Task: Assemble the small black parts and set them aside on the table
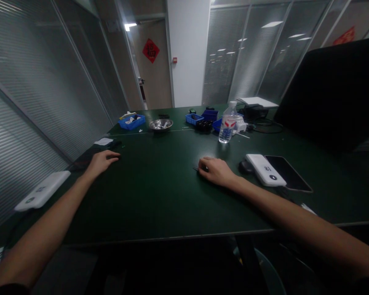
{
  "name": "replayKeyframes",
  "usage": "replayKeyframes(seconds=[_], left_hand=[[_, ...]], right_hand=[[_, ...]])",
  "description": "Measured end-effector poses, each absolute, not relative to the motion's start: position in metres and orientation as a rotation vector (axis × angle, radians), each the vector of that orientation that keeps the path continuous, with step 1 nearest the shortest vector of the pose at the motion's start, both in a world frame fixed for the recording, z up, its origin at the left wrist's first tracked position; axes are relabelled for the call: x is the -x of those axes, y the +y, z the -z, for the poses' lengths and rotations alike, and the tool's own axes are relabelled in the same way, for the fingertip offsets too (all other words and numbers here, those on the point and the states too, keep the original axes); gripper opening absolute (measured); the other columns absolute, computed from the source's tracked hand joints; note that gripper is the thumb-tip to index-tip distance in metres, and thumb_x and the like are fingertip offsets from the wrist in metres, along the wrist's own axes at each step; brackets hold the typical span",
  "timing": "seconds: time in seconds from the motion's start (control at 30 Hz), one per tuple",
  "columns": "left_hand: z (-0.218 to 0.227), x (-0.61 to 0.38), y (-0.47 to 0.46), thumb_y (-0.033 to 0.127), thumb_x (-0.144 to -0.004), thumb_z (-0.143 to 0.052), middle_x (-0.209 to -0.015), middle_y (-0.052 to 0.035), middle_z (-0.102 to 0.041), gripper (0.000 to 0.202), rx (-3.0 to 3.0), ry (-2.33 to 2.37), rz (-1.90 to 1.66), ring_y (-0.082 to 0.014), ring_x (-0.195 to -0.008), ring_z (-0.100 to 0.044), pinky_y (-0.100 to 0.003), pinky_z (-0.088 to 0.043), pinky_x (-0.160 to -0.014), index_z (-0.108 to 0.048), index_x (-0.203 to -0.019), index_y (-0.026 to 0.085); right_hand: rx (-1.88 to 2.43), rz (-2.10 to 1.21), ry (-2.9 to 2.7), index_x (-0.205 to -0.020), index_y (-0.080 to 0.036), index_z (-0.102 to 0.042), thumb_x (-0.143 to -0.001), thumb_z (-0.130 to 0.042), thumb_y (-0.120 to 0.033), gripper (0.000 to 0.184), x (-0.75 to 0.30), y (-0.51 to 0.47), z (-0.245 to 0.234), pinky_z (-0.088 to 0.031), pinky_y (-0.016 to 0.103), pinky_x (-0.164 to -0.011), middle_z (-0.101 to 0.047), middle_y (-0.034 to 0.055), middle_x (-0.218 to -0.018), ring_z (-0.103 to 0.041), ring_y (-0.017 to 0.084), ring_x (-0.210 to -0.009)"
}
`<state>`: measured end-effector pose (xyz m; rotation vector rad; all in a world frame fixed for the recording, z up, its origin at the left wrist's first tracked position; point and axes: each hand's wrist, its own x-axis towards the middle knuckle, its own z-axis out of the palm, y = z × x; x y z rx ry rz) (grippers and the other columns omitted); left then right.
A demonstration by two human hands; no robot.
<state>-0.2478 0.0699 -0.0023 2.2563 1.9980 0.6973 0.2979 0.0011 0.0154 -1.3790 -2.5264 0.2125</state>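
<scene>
My left hand (pixel 103 161) lies palm down on the dark green table (pixel 160 192), fingers stretched toward a small dark item at its fingertips. My right hand (pixel 215 171) rests near the table's middle with its fingers curled over a small dark object (pixel 202 168) that I cannot make out. To the right of that hand sit a small black round thing (pixel 245 166), a white power bank (pixel 265 169) and a black phone (pixel 288 173).
A water bottle (pixel 228 123) stands behind my right hand. Further back are blue bins (pixel 131 121), a metal bowl (pixel 161 124), more blue trays (pixel 194 119) and cables. Another white device (pixel 43 191) lies at the left edge. A dark monitor (pixel 335 90) rises at right.
</scene>
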Motion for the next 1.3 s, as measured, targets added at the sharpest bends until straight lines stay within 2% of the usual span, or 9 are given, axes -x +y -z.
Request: replayKeyframes(seconds=[0.13,0.33,0.67,0.93,1.1,1.3], left_hand=[[0.014,0.290,0.079,0.049,-0.087,-0.061,-0.122,-0.0097,-0.071,0.038,-2.295,2.095,-0.726,-0.0294,-0.114,-0.065,-0.042,-0.046,-0.106,-0.079,-0.106,0.021],[0.024,0.293,0.086,0.042,-0.088,-0.057,-0.123,-0.0082,-0.071,0.034,-2.433,2.046,-0.751,-0.0291,-0.115,-0.064,-0.042,-0.046,-0.106,-0.079,-0.106,0.024],[0.020,0.288,0.083,0.041,-0.087,-0.058,-0.119,-0.0096,-0.071,0.034,-2.400,2.077,-0.762,-0.0298,-0.111,-0.065,-0.043,-0.047,-0.105,-0.078,-0.106,0.021],[0.013,0.278,0.075,0.037,-0.088,-0.056,-0.123,-0.0116,-0.073,0.038,-2.334,2.127,-0.710,-0.0298,-0.115,-0.065,-0.041,-0.046,-0.107,-0.076,-0.115,0.019],[0.008,0.272,0.071,0.031,-0.089,-0.052,-0.123,-0.0139,-0.073,0.037,-2.296,2.122,-0.728,-0.0300,-0.117,-0.065,-0.041,-0.045,-0.107,-0.077,-0.113,0.018],[0.008,0.276,0.078,0.038,-0.082,-0.066,-0.116,-0.0081,-0.076,0.030,-2.066,2.249,-0.761,-0.0302,-0.106,-0.069,-0.041,-0.051,-0.099,-0.080,-0.104,0.023]], right_hand=[[1.388,-0.219,-2.535,-0.101,-0.021,-0.065,-0.098,-0.056,-0.035,0.016,-0.297,0.000,-0.017,-0.039,0.026,-0.065,-0.067,0.0058,-0.102,-0.061,0.017,-0.080],[1.412,-0.211,-2.537,-0.100,-0.021,-0.065,-0.098,-0.057,-0.034,0.016,-0.296,-0.001,-0.019,-0.039,0.026,-0.064,-0.067,0.0057,-0.102,-0.061,0.017,-0.079],[1.404,-0.237,-2.540,-0.101,-0.021,-0.065,-0.099,-0.057,-0.035,0.016,-0.295,-0.002,-0.020,-0.040,0.025,-0.064,-0.067,0.0060,-0.104,-0.061,0.017,-0.080],[1.407,-0.209,-2.545,-0.101,-0.022,-0.065,-0.098,-0.057,-0.034,0.015,-0.296,-0.001,-0.019,-0.040,0.026,-0.066,-0.067,0.0054,-0.103,-0.061,0.017,-0.081],[1.407,-0.213,-2.540,-0.100,-0.021,-0.065,-0.099,-0.057,-0.033,0.015,-0.296,-0.002,-0.020,-0.040,0.026,-0.067,-0.066,0.0059,-0.104,-0.061,0.016,-0.080],[1.399,-0.228,-2.543,-0.101,-0.021,-0.065,-0.097,-0.058,-0.034,0.016,-0.296,0.000,-0.018,-0.040,0.026,-0.067,-0.066,0.0060,-0.102,-0.060,0.017,-0.080]])
